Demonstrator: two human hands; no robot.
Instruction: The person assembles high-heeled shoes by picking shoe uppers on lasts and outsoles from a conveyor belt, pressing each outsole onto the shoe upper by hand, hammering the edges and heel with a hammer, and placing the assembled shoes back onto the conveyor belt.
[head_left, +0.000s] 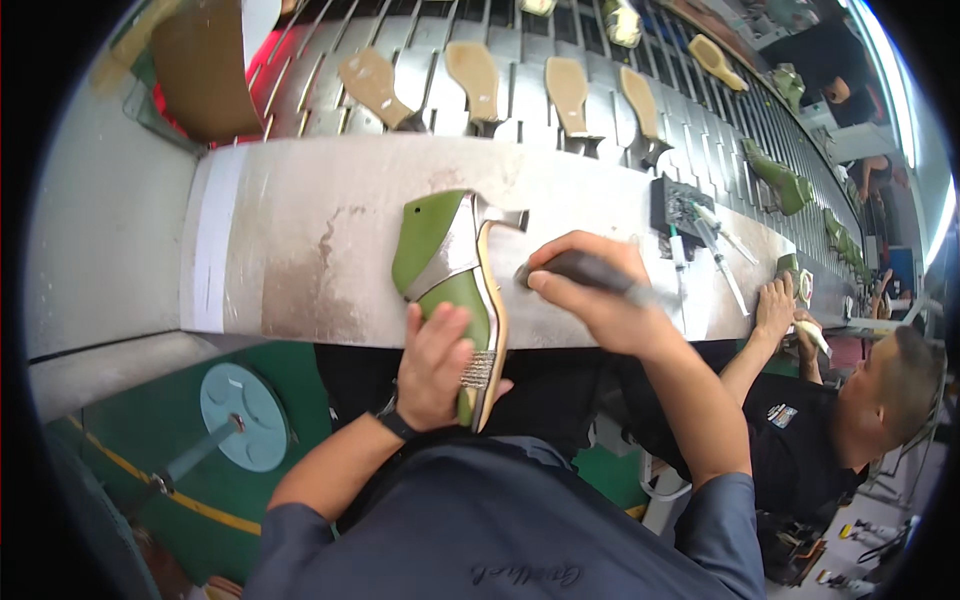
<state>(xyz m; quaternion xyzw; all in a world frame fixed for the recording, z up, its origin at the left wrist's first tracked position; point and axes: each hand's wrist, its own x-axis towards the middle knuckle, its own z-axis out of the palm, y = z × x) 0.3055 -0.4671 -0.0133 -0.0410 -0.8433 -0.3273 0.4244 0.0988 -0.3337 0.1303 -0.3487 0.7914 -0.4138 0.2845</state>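
A heeled sandal on a green shoe last (430, 243) lies on its side at the bench's near edge. It has a silvery strap, a band of shiny rows near the toe and a tan sole edge facing right. My left hand (437, 365) grips its toe end, fingers over the upper and thumb at the sole side. My right hand (610, 290) is closed around a dark, thick-handled tool (590, 272), just right of the sole and apart from it. Motion blurs that tool, and its exact kind cannot be made out.
Several tan soles with heels (567, 95) lie on the slatted metal conveyor (520, 40) beyond the bench (300, 190). A dark block (685, 210) with brushes (722, 270) stands right of my hand. A co-worker (830, 400) works farther right. A blue round base (243, 415) stands lower left.
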